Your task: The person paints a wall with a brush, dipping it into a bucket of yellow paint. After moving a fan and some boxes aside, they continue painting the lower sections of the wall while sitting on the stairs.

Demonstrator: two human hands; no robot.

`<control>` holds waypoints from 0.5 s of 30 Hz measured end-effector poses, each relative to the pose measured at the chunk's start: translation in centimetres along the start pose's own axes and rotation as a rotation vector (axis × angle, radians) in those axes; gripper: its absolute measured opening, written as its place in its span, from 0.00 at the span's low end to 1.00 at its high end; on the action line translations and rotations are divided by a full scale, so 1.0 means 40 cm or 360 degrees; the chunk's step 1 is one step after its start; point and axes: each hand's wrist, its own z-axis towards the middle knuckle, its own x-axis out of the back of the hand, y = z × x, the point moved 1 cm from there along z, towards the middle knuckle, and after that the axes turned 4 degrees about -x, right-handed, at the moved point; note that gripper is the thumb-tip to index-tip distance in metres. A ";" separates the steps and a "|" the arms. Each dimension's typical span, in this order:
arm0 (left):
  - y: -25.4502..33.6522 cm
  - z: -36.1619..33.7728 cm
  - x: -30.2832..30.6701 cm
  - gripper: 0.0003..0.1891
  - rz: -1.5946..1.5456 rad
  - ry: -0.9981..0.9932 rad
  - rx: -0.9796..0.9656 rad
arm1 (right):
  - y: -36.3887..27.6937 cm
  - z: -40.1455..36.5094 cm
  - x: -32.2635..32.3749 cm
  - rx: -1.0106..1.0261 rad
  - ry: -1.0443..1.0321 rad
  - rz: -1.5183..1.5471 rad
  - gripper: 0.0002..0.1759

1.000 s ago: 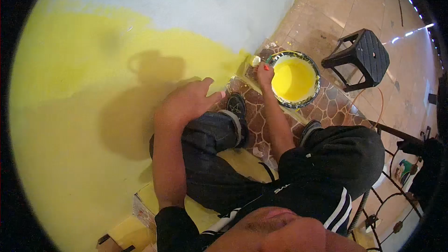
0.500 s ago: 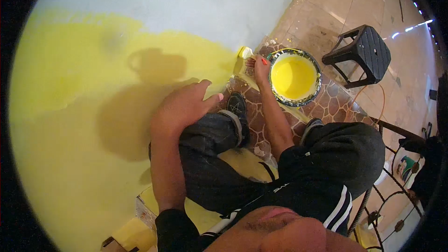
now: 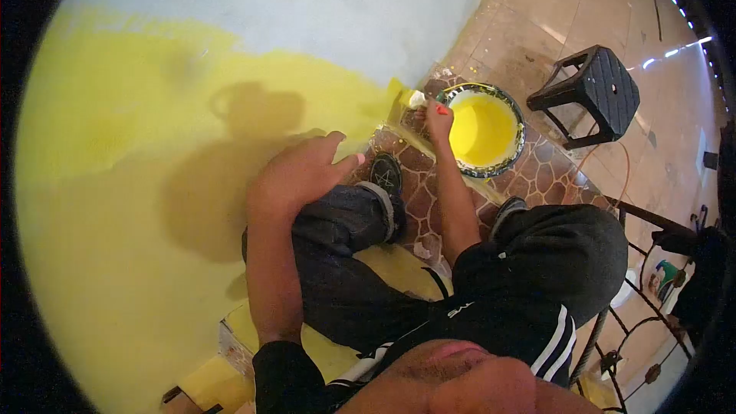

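Note:
My right hand (image 3: pixel 439 120) is closed around a paintbrush (image 3: pixel 418 100) with an orange-red handle end. The brush's pale bristles are beside the low edge of the wall, at the border of the yellow paint. Just right of that hand stands a round bucket (image 3: pixel 484 130) of yellow paint, its rim streaked with paint. My left hand (image 3: pixel 307 169) is empty over my knee, thumb and a finger spread apart, in front of the wall (image 3: pixel 192 92), which is yellow below and pale blue-grey above.
A black plastic stool (image 3: pixel 606 96) stands on the tiles right of the bucket. A metal railing (image 3: pixel 652 218) runs along the lower right, with a thin orange cable (image 3: pixel 629 169) near it. A yellow ledge (image 3: pixel 245 330) lies at the lower left.
My right hand has moved slightly right and down with the brush, whose bristles have shifted away from the wall. The left hand is nearly unmoved.

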 end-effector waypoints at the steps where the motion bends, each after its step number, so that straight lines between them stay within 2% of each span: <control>1: 0.012 0.001 0.007 0.30 0.0033 -0.0029 0.0017 | -0.008 -0.019 -0.010 -0.0010 -0.0001 0.0002 0.15; 3: 0.029 0.007 0.012 0.29 0.0060 -0.0063 0.0037 | -0.038 -0.083 -0.037 0.0423 0.0110 -0.0541 0.15; 4: 0.034 0.009 0.012 0.28 0.0102 -0.0067 0.0037 | -0.075 -0.117 -0.052 0.0312 0.0128 -0.0439 0.17; 7: 0.034 0.011 0.002 0.27 0.0167 -0.0029 -0.0005 | -0.043 -0.108 -0.094 0.0159 0.0071 -0.0350 0.17; 9: 0.036 0.012 0.006 0.26 0.0187 0.0014 -0.0042 | -0.012 -0.073 -0.110 0.0126 -0.0008 -0.0506 0.17; 11: 0.050 0.010 0.019 0.27 0.0195 -0.0089 0.0092 | 0.011 -0.062 -0.113 -0.0049 -0.0011 -0.0301 0.17; 14: 0.050 0.010 0.026 0.27 0.0100 -0.0127 0.0131 | 0.037 -0.041 -0.093 -0.0031 -0.0136 -0.0061 0.15; 15: 0.047 0.008 0.025 0.27 0.0099 -0.0128 0.0121 | -0.012 -0.065 -0.080 -0.0027 -0.0127 -0.0063 0.15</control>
